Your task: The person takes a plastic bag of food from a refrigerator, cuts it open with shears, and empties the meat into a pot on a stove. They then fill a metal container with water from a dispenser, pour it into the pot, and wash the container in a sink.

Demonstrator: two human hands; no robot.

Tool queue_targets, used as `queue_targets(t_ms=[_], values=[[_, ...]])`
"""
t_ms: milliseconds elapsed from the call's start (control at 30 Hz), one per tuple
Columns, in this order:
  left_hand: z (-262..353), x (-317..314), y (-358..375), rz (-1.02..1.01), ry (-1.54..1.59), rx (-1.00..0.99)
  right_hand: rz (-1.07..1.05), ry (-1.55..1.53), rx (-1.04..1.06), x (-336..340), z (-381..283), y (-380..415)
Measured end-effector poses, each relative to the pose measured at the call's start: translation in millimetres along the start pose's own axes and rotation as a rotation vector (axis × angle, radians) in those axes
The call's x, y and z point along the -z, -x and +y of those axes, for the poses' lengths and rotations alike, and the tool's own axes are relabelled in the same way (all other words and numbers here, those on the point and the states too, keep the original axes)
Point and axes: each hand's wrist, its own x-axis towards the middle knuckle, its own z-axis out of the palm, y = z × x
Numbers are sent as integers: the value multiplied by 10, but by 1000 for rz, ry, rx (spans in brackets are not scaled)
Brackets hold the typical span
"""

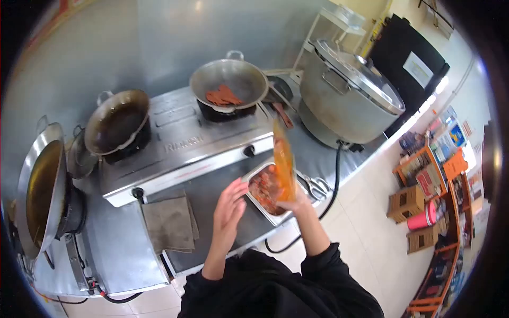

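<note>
My right hand (298, 204) grips an orange, see-through plastic bag (284, 164), held upright over a steel tray. The steel tray (272, 220) holds a chopped red and pinkish food mix (261, 189), partly hidden behind the bag. Just left of the tray's rim, my left hand (231, 204) is raised with its fingers stretched out and nothing in it. A pair of scissors (317, 188) lies on the counter to the right of the tray. Behind, a wok (249, 79) on the gas stove has reddish-brown pieces (224, 96) in it.
The two-burner stove (180, 148) carries a second, dark wok (119, 122) at left. A large pan of oil (42, 185) stands farther left. Folded grey cloths (169, 225) lie on the counter's front. A big lidded cooker (339, 100) stands at right, a black hose (337, 175) running down from it.
</note>
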Motion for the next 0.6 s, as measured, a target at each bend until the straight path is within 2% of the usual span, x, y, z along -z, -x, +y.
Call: queue_targets(t_ms=[33,100,167,233,267,333,433,467,533,600], values=[[-20,-136,-34,-71,3,-3,154,43,49,-190,180,201],[-191,-342,-65,-176,-13,59,337,283,41,223,335,413],[-345,-520,-43,-234,-91,124,414,355,77,227,403,682],[-435,-746,-12,-259,-98,107,512,259,139,325,413,887],[-482,-870,-11,-275,-101,96,530,226,155,305,358,990],[-592,-1086,-1,-447,-17,236,572,151,188,211,229,1265],[-813,-1539,40,-638,-1,372,429,17,235,629,126,1755],[-901,-1733,68,-690,-13,402,435,61,273,767,107,1943],[-1098,-2160,176,-725,20,489,649,452,435,1001,4,2248],[-1311,-2620,281,-741,-25,409,879,821,705,931,-202,2587]])
